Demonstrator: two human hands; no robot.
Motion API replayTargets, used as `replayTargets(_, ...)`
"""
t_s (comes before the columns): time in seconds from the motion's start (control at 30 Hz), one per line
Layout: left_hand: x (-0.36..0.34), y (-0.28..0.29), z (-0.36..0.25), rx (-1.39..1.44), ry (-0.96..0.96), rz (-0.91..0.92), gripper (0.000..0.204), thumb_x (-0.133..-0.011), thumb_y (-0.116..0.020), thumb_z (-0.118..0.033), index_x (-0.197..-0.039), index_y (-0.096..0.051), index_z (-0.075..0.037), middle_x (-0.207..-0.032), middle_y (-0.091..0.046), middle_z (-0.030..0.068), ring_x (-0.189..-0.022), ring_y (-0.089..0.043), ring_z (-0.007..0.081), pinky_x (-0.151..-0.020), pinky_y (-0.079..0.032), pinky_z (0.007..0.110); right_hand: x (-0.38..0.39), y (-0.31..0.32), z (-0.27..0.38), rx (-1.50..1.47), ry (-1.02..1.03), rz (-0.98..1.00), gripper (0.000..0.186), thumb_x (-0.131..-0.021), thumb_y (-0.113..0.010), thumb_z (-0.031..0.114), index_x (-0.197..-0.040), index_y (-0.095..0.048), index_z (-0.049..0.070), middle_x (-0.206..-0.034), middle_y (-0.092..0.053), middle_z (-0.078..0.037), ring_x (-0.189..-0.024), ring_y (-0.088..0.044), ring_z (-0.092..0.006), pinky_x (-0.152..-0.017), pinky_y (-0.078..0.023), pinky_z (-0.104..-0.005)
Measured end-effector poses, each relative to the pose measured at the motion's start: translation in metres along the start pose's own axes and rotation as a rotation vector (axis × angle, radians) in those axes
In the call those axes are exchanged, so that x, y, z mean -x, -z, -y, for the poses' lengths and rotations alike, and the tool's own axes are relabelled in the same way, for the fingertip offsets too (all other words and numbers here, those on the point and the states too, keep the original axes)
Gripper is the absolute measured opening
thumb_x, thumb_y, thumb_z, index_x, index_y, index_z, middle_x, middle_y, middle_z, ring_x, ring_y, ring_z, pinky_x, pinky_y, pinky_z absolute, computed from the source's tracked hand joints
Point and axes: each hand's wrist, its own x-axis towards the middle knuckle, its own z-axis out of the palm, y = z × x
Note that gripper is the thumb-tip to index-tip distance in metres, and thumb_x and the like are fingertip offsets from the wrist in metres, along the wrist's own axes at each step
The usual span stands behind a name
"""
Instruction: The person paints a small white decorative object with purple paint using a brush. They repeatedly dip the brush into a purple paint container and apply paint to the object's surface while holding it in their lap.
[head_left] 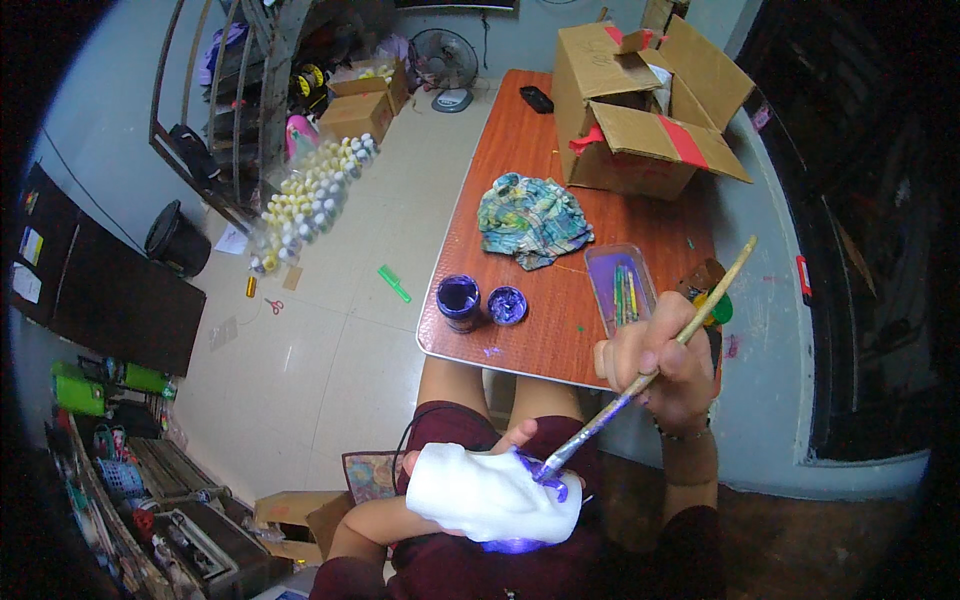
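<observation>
Carton [625, 172] on bench [570, 345]: dark handwriting [612, 78] up top, too blurred to read. No other lettering legible.

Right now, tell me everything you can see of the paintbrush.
The paintbrush is long and thin, with a tan, seemingly wooden handle and purple paint smeared along its lower part. It slants from upper right to lower left in the picture, gripped by the right hand, with the handle's end sticking out beyond. Its tip touches a purple-marked patch on the white piece; individual bristles cannot be made out.
</observation>
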Motion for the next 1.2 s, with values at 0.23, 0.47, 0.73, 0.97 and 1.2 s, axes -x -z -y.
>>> replayTargets(0.23, -0.012, 0.022, 0.005, -0.645, -0.399, 0.399, 0.08, -0.076, -0.037, -0.068, -0.133, -0.018, -0.014, -0.13, -0.034, 0.0074, -0.119, -0.033, 0.0241, -0.104, -0.017, 0.044, -0.003, -0.002, 0.004, 0.072, -0.001, 0.018, 0.018, -0.086, -0.049, 0.021, -0.082, -0.039, 0.007, -0.063, -0.045, -0.008, -0.053, -0.04, -0.0136, -0.049, -0.033, -0.0253)
replayTargets(0.47, -0.01, -0.047, 0.034, 0.082, -0.245, -0.25, 0.062, -0.081, -0.051, -0.047, -0.123, -0.035, -0.003, -0.105, -0.052, 0.0105, -0.091, -0.051, 0.0197, -0.079, -0.045, 0.028, 0.001, -0.002, 0.002, 0.056, 0.032, 0.012, 0.016, -0.086, -0.048, 0.019, -0.082, -0.039, 0.007, -0.061, -0.045, -0.008, -0.053, -0.041, -0.0135, -0.049, -0.033, -0.0259)
replayTargets(0.73, -0.011, -0.028, 0.034, 0.172, -0.373, -0.053, 0.08, -0.07, -0.059, -0.046, -0.129, -0.021, -0.007, -0.113, -0.046, 0.0162, -0.102, -0.045, 0.0274, -0.088, -0.038, 0.034, 0.003, -0.002, 0.005, 0.098, 0.053, 0.016, 0.017, -0.087, -0.047, 0.02, -0.081, -0.039, 0.007, -0.062, -0.045, -0.007, -0.054, -0.04, -0.0121, -0.049, -0.034, -0.0262)
replayTargets(0.97, -0.012, -0.021, 0.034, 0.199, -0.43, 0.056, 0.1, -0.061, -0.066, -0.046, -0.134, -0.008, -0.01, -0.12, -0.042, 0.0212, -0.111, -0.04, 0.0341, -0.095, -0.032, 0.04, 0.005, 0.0, 0.009, 0.129, 0.037, -0.005, 0.018, -0.087, -0.048, 0.02, -0.079, -0.039, 0.007, -0.062, -0.045, -0.007, -0.052, -0.04, -0.0118, -0.048, -0.033, -0.0261)
replayTargets(1.2, -0.015, 0.003, 0.026, -0.129, -0.475, 0.278, 0.114, -0.054, -0.071, -0.043, -0.138, 0.001, -0.013, -0.126, -0.037, 0.0253, -0.118, -0.037, 0.0392, -0.1, -0.029, 0.043, 0.004, 0.0, 0.01, 0.163, 0.046, -0.028, 0.017, -0.086, -0.048, 0.02, -0.08, -0.038, 0.007, -0.059, -0.045, -0.007, -0.05, -0.039, -0.0117, -0.045, -0.033, -0.0254)
